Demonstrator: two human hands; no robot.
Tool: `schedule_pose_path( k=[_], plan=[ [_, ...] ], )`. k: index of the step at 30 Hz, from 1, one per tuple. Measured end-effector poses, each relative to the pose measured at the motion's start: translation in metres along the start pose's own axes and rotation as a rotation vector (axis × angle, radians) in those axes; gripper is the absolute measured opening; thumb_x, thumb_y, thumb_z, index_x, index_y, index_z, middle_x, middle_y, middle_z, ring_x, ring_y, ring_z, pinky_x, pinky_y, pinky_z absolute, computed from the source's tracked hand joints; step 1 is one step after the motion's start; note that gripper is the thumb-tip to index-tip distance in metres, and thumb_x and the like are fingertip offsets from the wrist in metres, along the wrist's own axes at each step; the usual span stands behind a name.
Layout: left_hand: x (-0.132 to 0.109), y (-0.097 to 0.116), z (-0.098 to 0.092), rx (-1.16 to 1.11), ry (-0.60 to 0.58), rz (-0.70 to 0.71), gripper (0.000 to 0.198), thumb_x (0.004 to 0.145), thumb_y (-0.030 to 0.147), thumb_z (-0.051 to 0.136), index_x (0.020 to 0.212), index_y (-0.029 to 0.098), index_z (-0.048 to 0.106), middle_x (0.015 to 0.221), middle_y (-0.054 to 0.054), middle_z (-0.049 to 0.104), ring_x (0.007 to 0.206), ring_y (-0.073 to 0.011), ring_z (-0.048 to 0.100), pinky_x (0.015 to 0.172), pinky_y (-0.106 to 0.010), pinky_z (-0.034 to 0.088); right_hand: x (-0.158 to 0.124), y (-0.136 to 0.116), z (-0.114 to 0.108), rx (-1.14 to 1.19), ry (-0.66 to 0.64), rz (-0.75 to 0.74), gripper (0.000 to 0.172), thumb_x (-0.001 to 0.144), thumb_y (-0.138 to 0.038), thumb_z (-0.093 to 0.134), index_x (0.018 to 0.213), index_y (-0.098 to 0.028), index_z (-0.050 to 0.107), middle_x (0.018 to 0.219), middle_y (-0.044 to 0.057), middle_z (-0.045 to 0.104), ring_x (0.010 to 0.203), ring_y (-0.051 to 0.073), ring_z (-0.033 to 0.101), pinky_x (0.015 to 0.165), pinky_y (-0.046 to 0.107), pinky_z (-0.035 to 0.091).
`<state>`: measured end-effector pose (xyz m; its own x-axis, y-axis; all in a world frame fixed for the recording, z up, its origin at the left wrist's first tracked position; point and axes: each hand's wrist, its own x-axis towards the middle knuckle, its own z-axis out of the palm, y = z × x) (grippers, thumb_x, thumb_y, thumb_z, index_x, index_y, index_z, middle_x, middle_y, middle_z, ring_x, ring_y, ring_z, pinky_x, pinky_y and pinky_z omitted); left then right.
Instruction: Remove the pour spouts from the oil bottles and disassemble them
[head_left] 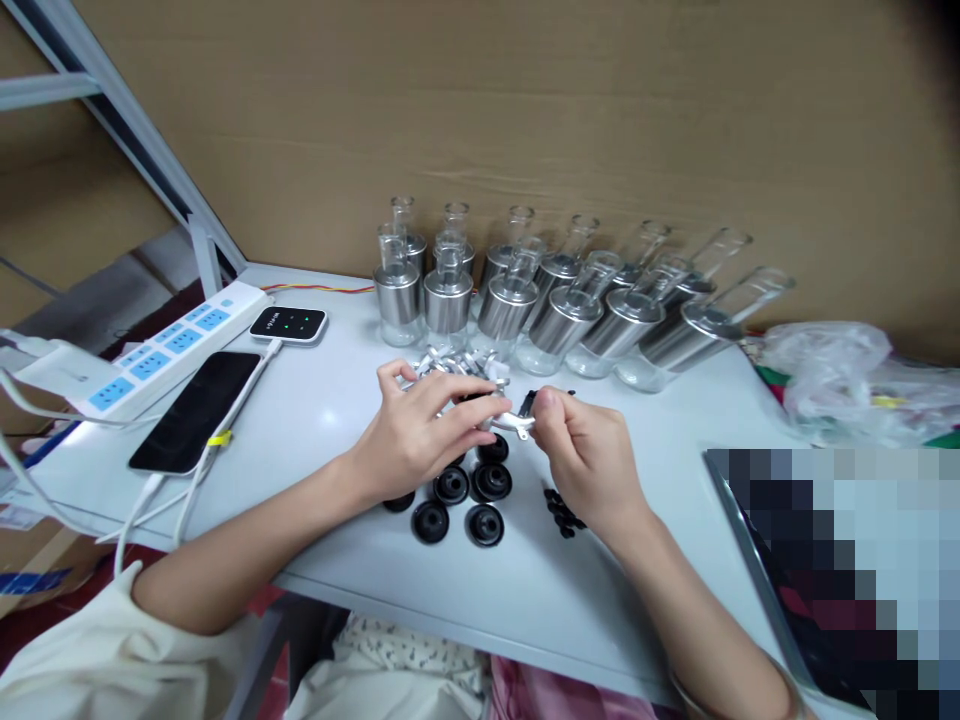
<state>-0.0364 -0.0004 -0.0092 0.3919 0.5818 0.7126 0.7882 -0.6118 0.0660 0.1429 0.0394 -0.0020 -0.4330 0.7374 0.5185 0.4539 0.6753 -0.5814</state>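
Note:
A curved silver metal piece (514, 422) is held between my two hands above the table. My left hand (424, 430) pinches its left end, partly hiding it. On the other end my right hand (589, 455) is closed, thumb on top; what else lies inside that fist is hidden. Behind my left hand sits a pile of shiny silver parts (457, 362). Several round black caps (485, 524) lie in front of and below the left hand. Small black pieces (562, 513) are clustered under the right hand, and more dark pieces (531, 400) lie behind it.
Several glass bottles with steel sleeves (508, 305) stand in two rows at the back, against a cardboard wall (525, 120). To the left are a power strip (184, 340), a phone (196, 412), a small black device (289, 324) and white cables. Plastic bags (832, 370) lie at right.

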Motion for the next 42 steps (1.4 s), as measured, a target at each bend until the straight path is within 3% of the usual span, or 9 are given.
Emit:
schedule_pose_path(
  k=[7, 11, 14, 17, 25, 29, 34, 39, 42],
  plan=[
    [-0.001, -0.001, 0.004, -0.214, -0.124, 0.002, 0.037, 0.098, 0.041, 0.026, 0.108, 0.015, 0.05, 0.091, -0.004, 0.07, 0.078, -0.0125, 0.063, 0.078, -0.03, 0.03, 0.0, -0.006, -0.004, 0.0, 0.047, -0.054, 0.033, 0.093, -0.018, 0.032, 0.06, -0.021, 0.033, 0.048, -0.006, 0.033, 0.045, 0.008, 0.035, 0.049, 0.022, 0.031],
    [-0.003, -0.001, 0.006, -0.241, -0.145, 0.017, 0.038, 0.092, 0.048, 0.041, 0.108, 0.015, 0.049, 0.093, -0.005, 0.07, 0.08, -0.0142, 0.063, 0.08, -0.031, 0.032, 0.0, -0.007, -0.006, 0.053, 0.024, 0.014, 0.03, 0.093, -0.024, 0.035, 0.063, -0.021, 0.037, 0.05, -0.005, 0.039, 0.047, 0.009, 0.039, 0.052, 0.022, 0.034],
    [-0.004, 0.0, 0.007, -0.223, -0.159, 0.011, 0.016, 0.095, 0.028, 0.043, 0.102, 0.016, 0.051, 0.09, -0.003, 0.07, 0.078, -0.0129, 0.063, 0.079, -0.03, 0.033, 0.0, -0.004, -0.005, 0.203, -0.104, 0.118, 0.019, 0.091, -0.028, 0.042, 0.075, -0.021, 0.045, 0.059, -0.004, 0.049, 0.051, 0.009, 0.047, 0.053, 0.021, 0.038],
    [-0.005, 0.001, 0.007, -0.198, -0.164, -0.011, 0.014, 0.094, 0.015, 0.039, 0.097, 0.016, 0.053, 0.087, -0.002, 0.069, 0.076, -0.0123, 0.062, 0.078, -0.03, 0.032, -0.001, 0.003, -0.002, 0.322, -0.218, 0.195, 0.008, 0.089, -0.028, 0.047, 0.086, -0.021, 0.047, 0.066, -0.003, 0.055, 0.059, 0.01, 0.054, 0.058, 0.022, 0.042],
    [-0.002, 0.003, 0.004, -0.163, -0.214, -0.035, 0.014, 0.093, 0.019, 0.043, 0.1, 0.016, 0.055, 0.091, -0.002, 0.069, 0.079, -0.0137, 0.062, 0.08, -0.033, 0.028, 0.004, 0.021, -0.022, 0.279, -0.128, 0.245, 0.014, 0.083, -0.032, 0.058, 0.089, -0.02, 0.056, 0.085, 0.003, 0.063, 0.076, 0.015, 0.06, 0.07, 0.028, 0.048],
    [-0.001, 0.004, 0.003, -0.162, -0.199, -0.024, 0.013, 0.093, 0.018, 0.043, 0.099, 0.015, 0.055, 0.09, -0.002, 0.069, 0.077, -0.0136, 0.061, 0.079, -0.033, 0.028, 0.006, 0.035, -0.047, 0.19, -0.387, 0.336, 0.027, 0.086, -0.041, 0.051, 0.095, -0.018, 0.064, 0.077, 0.005, 0.067, 0.072, 0.016, 0.062, 0.066, 0.03, 0.047],
    [-0.001, 0.003, 0.003, -0.154, -0.203, -0.022, 0.013, 0.093, 0.018, 0.043, 0.1, 0.015, 0.055, 0.09, -0.002, 0.069, 0.077, -0.0135, 0.061, 0.08, -0.034, 0.028, -0.002, 0.059, -0.062, 0.062, -0.719, 0.436, 0.019, 0.078, -0.035, 0.058, 0.077, -0.019, 0.068, 0.069, 0.002, 0.066, 0.061, 0.014, 0.056, 0.058, 0.027, 0.044],
    [-0.002, 0.002, 0.003, -0.152, -0.215, -0.029, 0.015, 0.093, 0.018, 0.042, 0.1, 0.016, 0.055, 0.088, -0.002, 0.069, 0.076, -0.0136, 0.061, 0.079, -0.034, 0.028, -0.009, 0.069, -0.065, 0.039, -0.832, 0.561, 0.008, 0.07, -0.023, 0.059, 0.069, -0.018, 0.065, 0.06, 0.0, 0.063, 0.055, 0.012, 0.054, 0.054, 0.025, 0.044],
    [-0.002, 0.002, 0.003, -0.15, -0.212, -0.034, 0.016, 0.093, 0.018, 0.041, 0.1, 0.017, 0.055, 0.088, -0.002, 0.07, 0.076, -0.0137, 0.061, 0.079, -0.034, 0.028, -0.007, 0.064, -0.068, 0.068, -0.863, 0.554, 0.017, 0.075, -0.03, 0.059, 0.069, -0.016, 0.067, 0.06, 0.003, 0.066, 0.052, 0.013, 0.057, 0.047, 0.024, 0.044]
  ],
)
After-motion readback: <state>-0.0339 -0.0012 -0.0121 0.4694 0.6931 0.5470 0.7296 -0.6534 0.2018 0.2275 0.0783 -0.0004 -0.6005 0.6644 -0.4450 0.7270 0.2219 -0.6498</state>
